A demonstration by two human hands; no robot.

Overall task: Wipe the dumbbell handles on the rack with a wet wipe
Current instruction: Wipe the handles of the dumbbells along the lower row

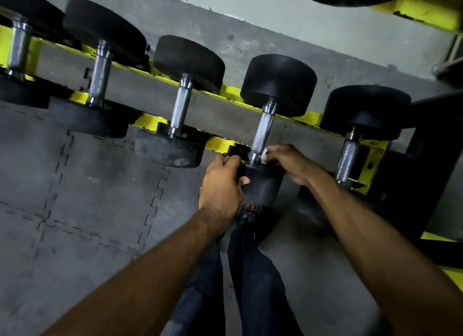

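Where right hand [288, 164] pinches, wipe [264, 158] (touching handle [263, 132])

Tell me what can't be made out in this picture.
Head view:
- Wet wipe: only a white corner shows; right hand covers the rest.
- Foot: mostly behind the dumbbell head the left hand grips.
- Leftmost dumbbell: cut by left edge.
- Weight markings: too dark.

Knurled dumbbell handle [263, 132] on yellow rack [150, 121], white wipe [263, 158] at base
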